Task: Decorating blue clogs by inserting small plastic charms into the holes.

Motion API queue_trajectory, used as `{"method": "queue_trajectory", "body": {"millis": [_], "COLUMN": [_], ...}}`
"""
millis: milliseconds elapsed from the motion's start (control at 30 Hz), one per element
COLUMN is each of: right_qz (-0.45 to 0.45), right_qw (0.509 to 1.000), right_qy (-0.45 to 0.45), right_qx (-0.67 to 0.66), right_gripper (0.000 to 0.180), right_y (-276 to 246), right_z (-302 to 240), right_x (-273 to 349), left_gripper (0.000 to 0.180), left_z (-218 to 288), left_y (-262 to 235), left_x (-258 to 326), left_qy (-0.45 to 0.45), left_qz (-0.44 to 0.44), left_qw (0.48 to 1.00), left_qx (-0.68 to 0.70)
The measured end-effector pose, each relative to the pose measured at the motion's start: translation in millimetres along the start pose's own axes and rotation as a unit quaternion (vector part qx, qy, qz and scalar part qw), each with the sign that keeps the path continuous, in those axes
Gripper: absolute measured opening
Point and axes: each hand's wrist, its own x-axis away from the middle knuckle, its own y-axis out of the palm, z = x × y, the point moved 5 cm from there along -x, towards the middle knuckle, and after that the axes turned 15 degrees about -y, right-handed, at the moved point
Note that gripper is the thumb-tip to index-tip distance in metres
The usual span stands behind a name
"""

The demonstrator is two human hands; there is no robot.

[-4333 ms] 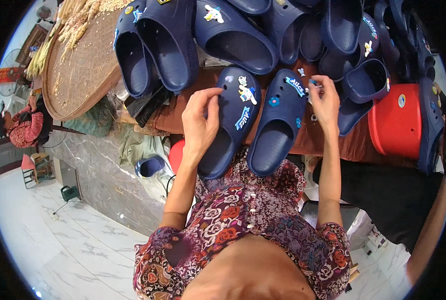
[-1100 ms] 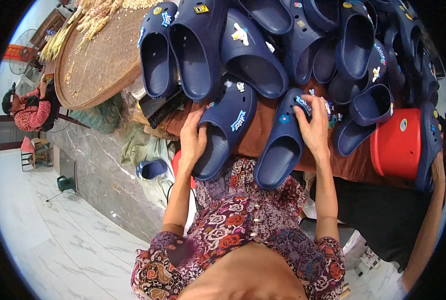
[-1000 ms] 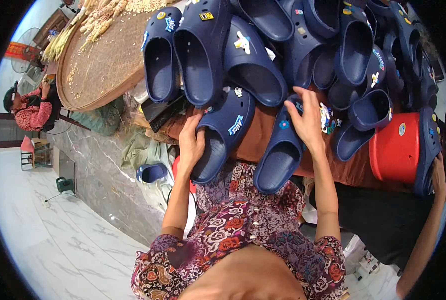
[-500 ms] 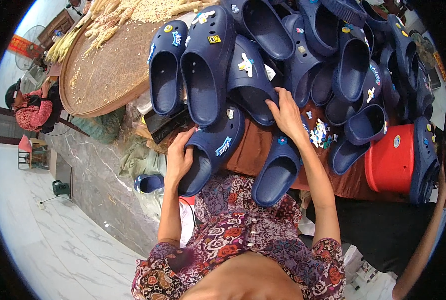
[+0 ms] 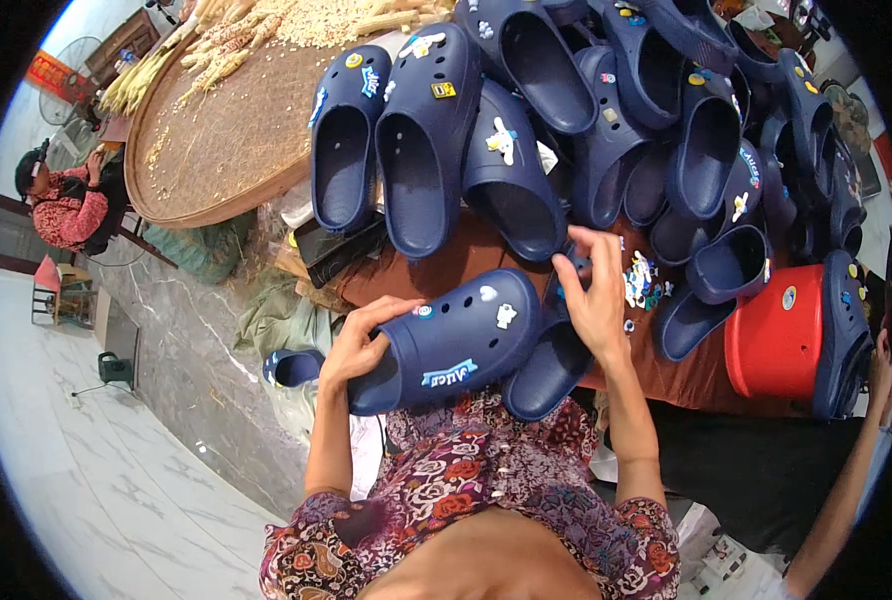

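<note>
Navy clog, one: fingers of my left hand closed on heel end; held at near edge of brown-covered desk, toe rightward. My right hand: thumb and forefinger spread wide, over second clog; contact unclear. Small charms: heaped just right. Red bucket: farther right.

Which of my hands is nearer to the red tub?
Your right hand. It's left of the tub, beside the loose charms; your left hand is farther left, holding a clog.
</note>
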Motion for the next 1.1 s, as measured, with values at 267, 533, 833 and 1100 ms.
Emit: {"method": "queue_trajectory", "body": {"millis": [267,533,833,1100], "right_qz": [0.107,0.116,0.174,0.181], "right_qw": [0.99,0.986,0.962,0.966], "right_qy": [0.023,0.051,0.164,0.156], "right_qx": [-0.087,-0.105,-0.13,-0.098], "right_gripper": [0.015,0.013,0.01,0.011], "right_y": [-12,-10,-40,-48], "right_z": [-4,-6,15,24], "right_x": [46,71,107,121], "left_gripper": [0.053,0.041,0.032,0.051], "left_z": [65,183,258,270], "left_y": [9,-2,-34,-22], "left_x": [-31,-132,-296,-375], "left_qy": [0.082,0.194,0.26,0.171], "left_qz": [0.129,0.225,0.375,0.421], "left_qw": [0.98,0.946,0.887,0.89], "left_qx": [0.124,0.129,0.064,0.033]}}
